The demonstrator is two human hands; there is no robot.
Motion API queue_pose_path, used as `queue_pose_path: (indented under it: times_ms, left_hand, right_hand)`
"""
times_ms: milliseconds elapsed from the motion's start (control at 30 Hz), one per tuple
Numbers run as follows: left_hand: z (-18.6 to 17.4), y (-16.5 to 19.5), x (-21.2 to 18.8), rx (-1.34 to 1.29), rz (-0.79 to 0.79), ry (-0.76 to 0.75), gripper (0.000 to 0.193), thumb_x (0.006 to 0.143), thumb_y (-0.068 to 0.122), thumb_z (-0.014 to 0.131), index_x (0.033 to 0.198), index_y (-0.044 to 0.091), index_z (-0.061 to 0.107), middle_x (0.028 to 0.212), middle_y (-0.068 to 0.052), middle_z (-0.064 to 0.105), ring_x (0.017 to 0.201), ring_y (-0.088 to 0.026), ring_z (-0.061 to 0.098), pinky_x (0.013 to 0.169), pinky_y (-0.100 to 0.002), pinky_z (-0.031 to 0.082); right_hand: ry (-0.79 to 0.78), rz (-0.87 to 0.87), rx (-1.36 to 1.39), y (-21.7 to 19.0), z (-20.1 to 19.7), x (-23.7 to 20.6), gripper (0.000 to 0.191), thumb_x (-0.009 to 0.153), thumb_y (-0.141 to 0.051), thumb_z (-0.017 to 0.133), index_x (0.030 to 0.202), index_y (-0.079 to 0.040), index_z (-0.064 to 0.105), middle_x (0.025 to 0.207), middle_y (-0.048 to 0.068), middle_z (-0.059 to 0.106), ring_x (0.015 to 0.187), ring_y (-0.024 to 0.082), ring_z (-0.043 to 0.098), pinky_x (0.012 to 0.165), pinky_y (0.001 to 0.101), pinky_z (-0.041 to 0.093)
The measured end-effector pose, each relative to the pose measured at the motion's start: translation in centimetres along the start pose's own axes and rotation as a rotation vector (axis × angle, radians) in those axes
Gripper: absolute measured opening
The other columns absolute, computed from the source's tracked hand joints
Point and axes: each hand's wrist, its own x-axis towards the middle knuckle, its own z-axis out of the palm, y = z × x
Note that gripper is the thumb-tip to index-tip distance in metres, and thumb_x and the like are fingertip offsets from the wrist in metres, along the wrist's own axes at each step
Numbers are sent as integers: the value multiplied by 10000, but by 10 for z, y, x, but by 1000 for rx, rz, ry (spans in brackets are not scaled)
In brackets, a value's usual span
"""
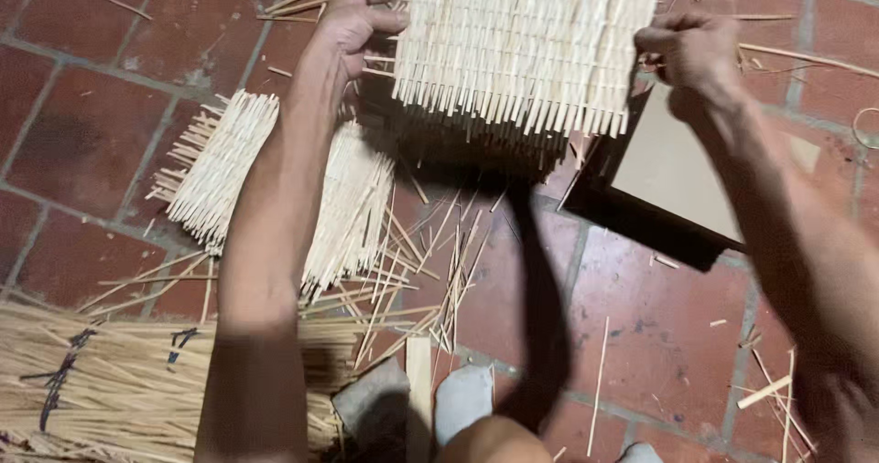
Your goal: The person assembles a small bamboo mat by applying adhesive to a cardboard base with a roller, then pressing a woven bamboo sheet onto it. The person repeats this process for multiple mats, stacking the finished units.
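Note:
A woven mat of pale bamboo sticks (526, 46) is lifted above the red tile floor, its loose stick ends pointing toward me. My left hand (352, 25) grips its left edge. My right hand (691, 53) is closed on its right edge. Beneath the mat lies a flat tan board (673, 174) with a dark edge.
Two smaller woven stick panels (224, 165) (348, 202) lie on the floor at left. A thick tied bundle of long sticks (110, 385) rests at the lower left. Loose sticks (426, 271) are scattered over the tiles. A grey object (462, 399) and a wooden slat (418, 385) sit at the bottom.

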Motion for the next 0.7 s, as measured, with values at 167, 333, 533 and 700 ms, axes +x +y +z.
queue_pose_path:
  times_ms: [167, 333, 533, 700]
  left_hand:
    - [-22, -54, 47, 67, -31, 104, 430, 761, -113, 822, 1169, -41, 704, 988, -180, 811, 812, -255, 821, 715, -386, 708]
    - [-26, -92, 67, 145, -114, 120, 526, 726, -101, 784, 1236, 3, 705, 954, -173, 808, 749, -227, 805, 613, -353, 675]
    - [-33, -104, 73, 265, -133, 156, 748, 701, -75, 810, 1397, 43, 563, 981, -127, 803, 729, -172, 788, 520, -294, 646]
    - [-33, -114, 81, 300, -141, 142, 787, 707, -57, 833, 1427, 22, 527, 996, -143, 809, 733, -182, 784, 496, -280, 606]
  right_hand:
    - [10, 35, 9, 70, 23, 25, 84, 950, -5, 743, 888, -51, 710, 837, 72, 690, 648, 126, 618, 524, 272, 481]
    - [11, 172, 194, 118, 35, 37, 125, 910, 53, 723, 843, -47, 686, 785, 80, 696, 584, 159, 612, 506, 312, 513]
    - [-21, 28, 163, 151, 41, 44, 145, 908, 87, 764, 840, -25, 703, 832, 77, 718, 703, 125, 667, 652, 266, 572]
    - [20, 60, 87, 159, 38, 43, 150, 909, 45, 780, 809, -30, 698, 813, 77, 728, 716, 134, 686, 681, 274, 602]
